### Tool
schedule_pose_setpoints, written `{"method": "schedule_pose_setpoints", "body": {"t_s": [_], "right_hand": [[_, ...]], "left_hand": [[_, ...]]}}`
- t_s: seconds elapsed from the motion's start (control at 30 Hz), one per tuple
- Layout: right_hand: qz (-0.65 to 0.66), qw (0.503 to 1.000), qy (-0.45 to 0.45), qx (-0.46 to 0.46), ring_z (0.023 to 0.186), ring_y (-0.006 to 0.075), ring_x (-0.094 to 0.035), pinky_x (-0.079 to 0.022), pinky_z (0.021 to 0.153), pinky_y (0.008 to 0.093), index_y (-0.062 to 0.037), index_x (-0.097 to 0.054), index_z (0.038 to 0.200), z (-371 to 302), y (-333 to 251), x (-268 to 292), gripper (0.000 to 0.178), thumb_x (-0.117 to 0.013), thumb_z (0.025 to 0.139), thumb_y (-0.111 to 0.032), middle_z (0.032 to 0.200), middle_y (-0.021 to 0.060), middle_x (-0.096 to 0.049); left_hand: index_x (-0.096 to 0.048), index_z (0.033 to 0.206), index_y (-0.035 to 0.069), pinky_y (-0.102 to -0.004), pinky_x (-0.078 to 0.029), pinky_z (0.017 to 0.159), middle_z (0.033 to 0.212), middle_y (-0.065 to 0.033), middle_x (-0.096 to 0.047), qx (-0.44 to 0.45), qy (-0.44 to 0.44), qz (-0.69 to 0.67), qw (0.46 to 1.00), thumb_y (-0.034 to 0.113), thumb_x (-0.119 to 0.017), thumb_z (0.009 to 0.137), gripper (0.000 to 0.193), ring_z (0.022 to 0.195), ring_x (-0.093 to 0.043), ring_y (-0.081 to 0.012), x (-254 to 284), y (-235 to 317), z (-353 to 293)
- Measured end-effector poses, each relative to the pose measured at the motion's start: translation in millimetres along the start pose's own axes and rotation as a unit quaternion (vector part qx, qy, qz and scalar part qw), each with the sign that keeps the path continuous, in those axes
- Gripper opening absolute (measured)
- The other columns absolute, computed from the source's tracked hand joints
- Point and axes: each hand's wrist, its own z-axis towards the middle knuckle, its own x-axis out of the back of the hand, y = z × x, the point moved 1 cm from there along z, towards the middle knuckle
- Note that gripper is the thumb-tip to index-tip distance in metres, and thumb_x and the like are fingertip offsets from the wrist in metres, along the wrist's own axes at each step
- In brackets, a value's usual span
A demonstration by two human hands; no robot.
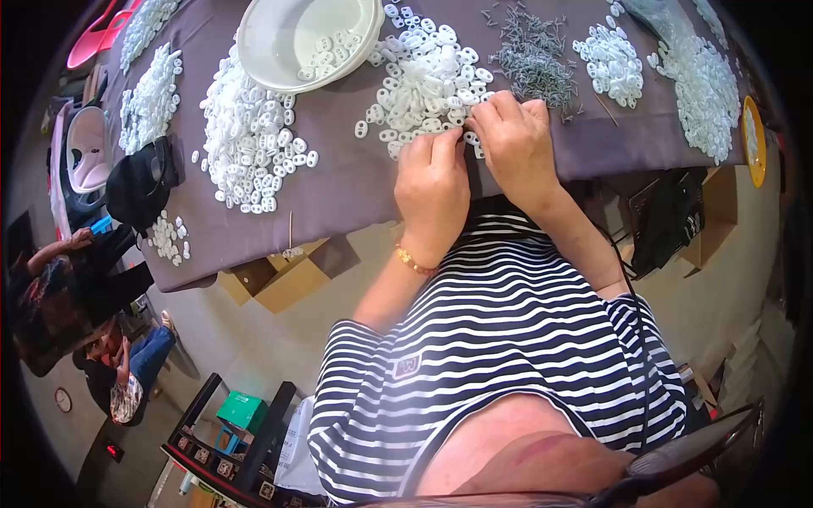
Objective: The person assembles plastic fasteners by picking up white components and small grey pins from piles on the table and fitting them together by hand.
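My left hand and my right hand meet at the front edge of a heap of small white oval plastic pieces with two holes. Thumbs and forefingers are pinched together, almost touching each other. Whatever sits between the fingertips is hidden or too small to make out. Just beyond my right hand lies a heap of small grey screws. Behind the white heap, at left, a tilted white bowl holds several more of the white pieces.
Another large heap of white pieces lies to the left on the dark tablecloth. More white heaps spread right, near a yellow dish. A black cap rests at the left edge. Cardboard boxes stand below. Other people are at far left.
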Motion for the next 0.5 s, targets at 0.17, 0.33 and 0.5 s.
{"method": "schedule_pose_setpoints", "body": {"t_s": [0.17, 0.33, 0.5], "right_hand": [[0.074, 0.997, 0.006, -0.005, 0.081, 0.0238, -0.054, -0.038, 0.076, 0.0359, -0.0083, -0.06, 0.093, -0.2, 8.5, 8.5, 0.013, -0.07, 0.084, -0.008, 0.089, 0.0043, -0.056], [0.195, 0.979, -0.055, -0.003, 0.084, 0.0237, -0.055, -0.039, 0.079, 0.0355, -0.006, -0.061, 0.095, -5.6, 9.2, 32.5, 0.011, -0.067, 0.086, -0.006, 0.09, 0.0054, -0.057], [0.33, 0.937, -0.049, -0.099, 0.084, 0.0244, -0.056, -0.04, 0.079, 0.0354, -0.0067, -0.065, 0.101, -21.8, 15.0, 24.9, 0.018, -0.068, 0.084, -0.002, 0.091, 0.0059, -0.058]], "left_hand": [[-0.068, 0.108, 0.008, -0.0367, -0.052, 0.072, 0.092, -0.007, -0.064, -0.008, 0.05, -0.07, 0.996, 0.004, -0.069, 0.086, 0.022, 0.084, -0.061, -0.0266, -2.6, 6.1, -2.1], [-0.069, 0.108, 0.004, -0.0347, -0.053, 0.07, 0.09, -0.0106, -0.065, -0.018, 0.027, -0.181, 0.983, 0.0, -0.07, 0.085, 0.024, 0.08, -0.064, -0.0254, 0.9, 6.7, 5.1], [-0.068, 0.109, 0.002, -0.0303, -0.054, 0.061, 0.092, -0.0122, -0.065, 0.072, -0.049, -0.247, 0.965, 0.001, -0.069, 0.089, 0.021, 0.072, -0.065, -0.0201, 6.9, 5.7, 2.2]]}}
